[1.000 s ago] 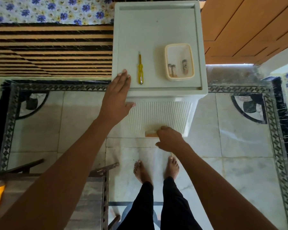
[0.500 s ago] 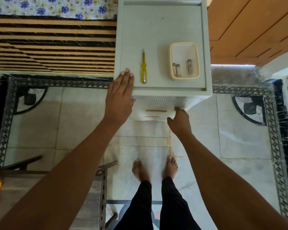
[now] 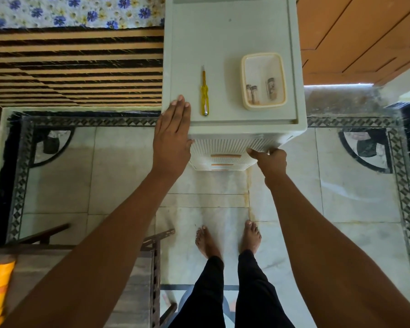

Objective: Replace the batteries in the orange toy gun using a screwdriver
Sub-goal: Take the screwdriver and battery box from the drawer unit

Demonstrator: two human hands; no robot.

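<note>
Marble floor (image 3: 341, 209) is filling the view around a white drawer unit (image 3: 232, 31), and the person is standing right in front of it. Well to the near left of the unit, something orange (image 3: 0, 287) is lying on a wooden stand (image 3: 33, 266). That is probably the toy gun, but it is too cropped to be sure.

At the unit's near-left corner the left hand (image 3: 173, 138) is lying flat, fingers straight and together, pressing on the top just as it was a second ago. The right hand (image 3: 270, 162) is where the change is. It has climbed from the lowest orange drawer handle to the front's upper right, and is now curling its fingers round the ribbed edge just under the top's lip. All three handles (image 3: 225, 156) are showing flush, so the drawers look closed.

Further back on the top, the yellow screwdriver (image 3: 204, 95) is lying untouched just beyond the left fingertips. Right of it a cream tub (image 3: 243, 79) is holding the batteries (image 3: 271, 87). I'd say the person is steadying or shifting the unit, and the battery swap itself is not yet begun.
</note>
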